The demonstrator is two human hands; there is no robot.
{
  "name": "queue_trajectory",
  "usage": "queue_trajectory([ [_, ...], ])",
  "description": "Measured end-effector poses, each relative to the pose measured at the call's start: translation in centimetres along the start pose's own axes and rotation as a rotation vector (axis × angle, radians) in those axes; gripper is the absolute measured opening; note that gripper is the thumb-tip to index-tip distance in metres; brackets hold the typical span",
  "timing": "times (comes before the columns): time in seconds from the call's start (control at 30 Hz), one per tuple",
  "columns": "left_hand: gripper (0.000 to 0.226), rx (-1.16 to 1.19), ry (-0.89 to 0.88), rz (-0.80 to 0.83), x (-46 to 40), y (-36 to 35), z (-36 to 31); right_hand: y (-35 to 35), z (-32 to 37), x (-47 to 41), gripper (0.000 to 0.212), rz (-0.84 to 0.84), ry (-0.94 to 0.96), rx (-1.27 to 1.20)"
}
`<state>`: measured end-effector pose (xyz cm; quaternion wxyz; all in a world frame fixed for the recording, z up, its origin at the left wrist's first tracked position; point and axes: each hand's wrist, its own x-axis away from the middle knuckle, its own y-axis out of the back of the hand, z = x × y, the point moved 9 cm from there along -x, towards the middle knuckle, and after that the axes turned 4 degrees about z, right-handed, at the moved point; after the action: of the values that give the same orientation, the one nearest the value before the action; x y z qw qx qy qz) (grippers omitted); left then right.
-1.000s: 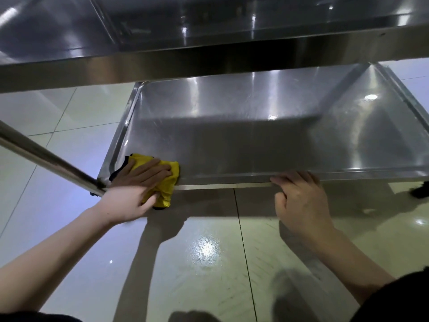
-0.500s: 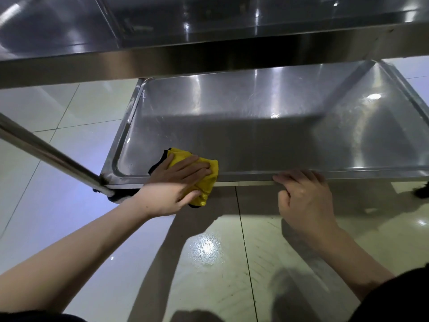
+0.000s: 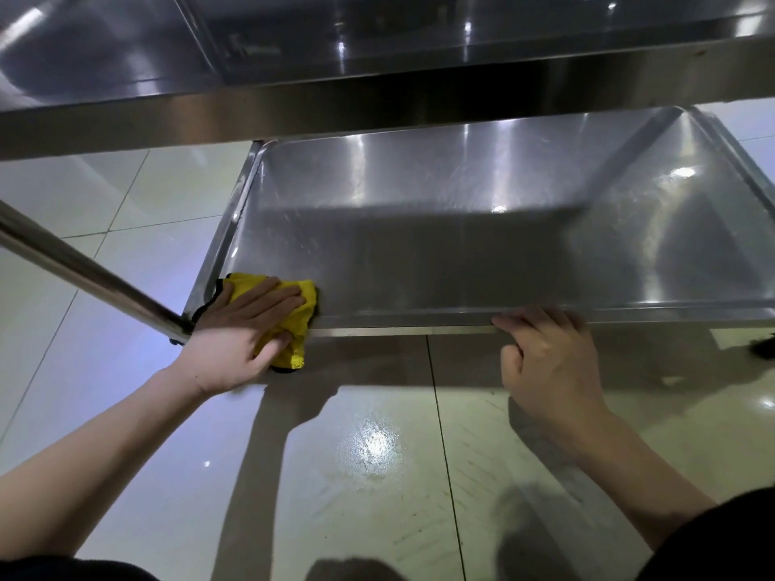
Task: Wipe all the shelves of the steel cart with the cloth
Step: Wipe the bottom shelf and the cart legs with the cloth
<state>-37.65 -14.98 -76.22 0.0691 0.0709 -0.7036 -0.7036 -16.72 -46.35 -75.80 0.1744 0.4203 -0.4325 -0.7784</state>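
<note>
The steel cart's lower shelf (image 3: 419, 245) is a shallow tray with a raised rim, seen from its front. A yellow cloth (image 3: 304, 297) with a dark edge lies over the front rim at the shelf's near left corner. My left hand (image 3: 243, 329) presses on the cloth with fingers laid flat across it, and its thumb pinches the part that hangs over the rim. My right hand (image 3: 545, 358) grips the front rim right of the middle, its fingers curled over the edge. The upper shelf (image 3: 377, 102) spans the top of the view.
A round steel post (image 3: 84, 274) of the cart slants in from the left down to the corner beside my left hand. A dark caster (image 3: 763, 348) shows at the far right under the shelf. Glossy pale floor tiles (image 3: 369, 454) lie below.
My left hand slid the cloth right along the front rim, then back left to the near left corner. My right hand kept its grip on the rim.
</note>
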Motion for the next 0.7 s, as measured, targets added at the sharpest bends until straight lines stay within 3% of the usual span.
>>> queue_trajectory([
  [0.2, 0.057, 0.001, -0.069, -0.03, -1.2, -0.1, -3.1, -0.1, 0.1, 0.1, 0.041, 0.031, -0.016, -0.021],
  [0.53, 0.06, -0.039, -0.297, -0.002, -9.5, -1.3, -17.8, -0.5, -0.6, 0.5, 0.048, 0.213, -0.031, -0.087],
  [0.7, 0.059, -0.049, -0.356, 0.02, -12.3, -1.4, -22.6, 1.3, -2.0, 1.9, 0.049, 0.197, -0.039, -0.18],
])
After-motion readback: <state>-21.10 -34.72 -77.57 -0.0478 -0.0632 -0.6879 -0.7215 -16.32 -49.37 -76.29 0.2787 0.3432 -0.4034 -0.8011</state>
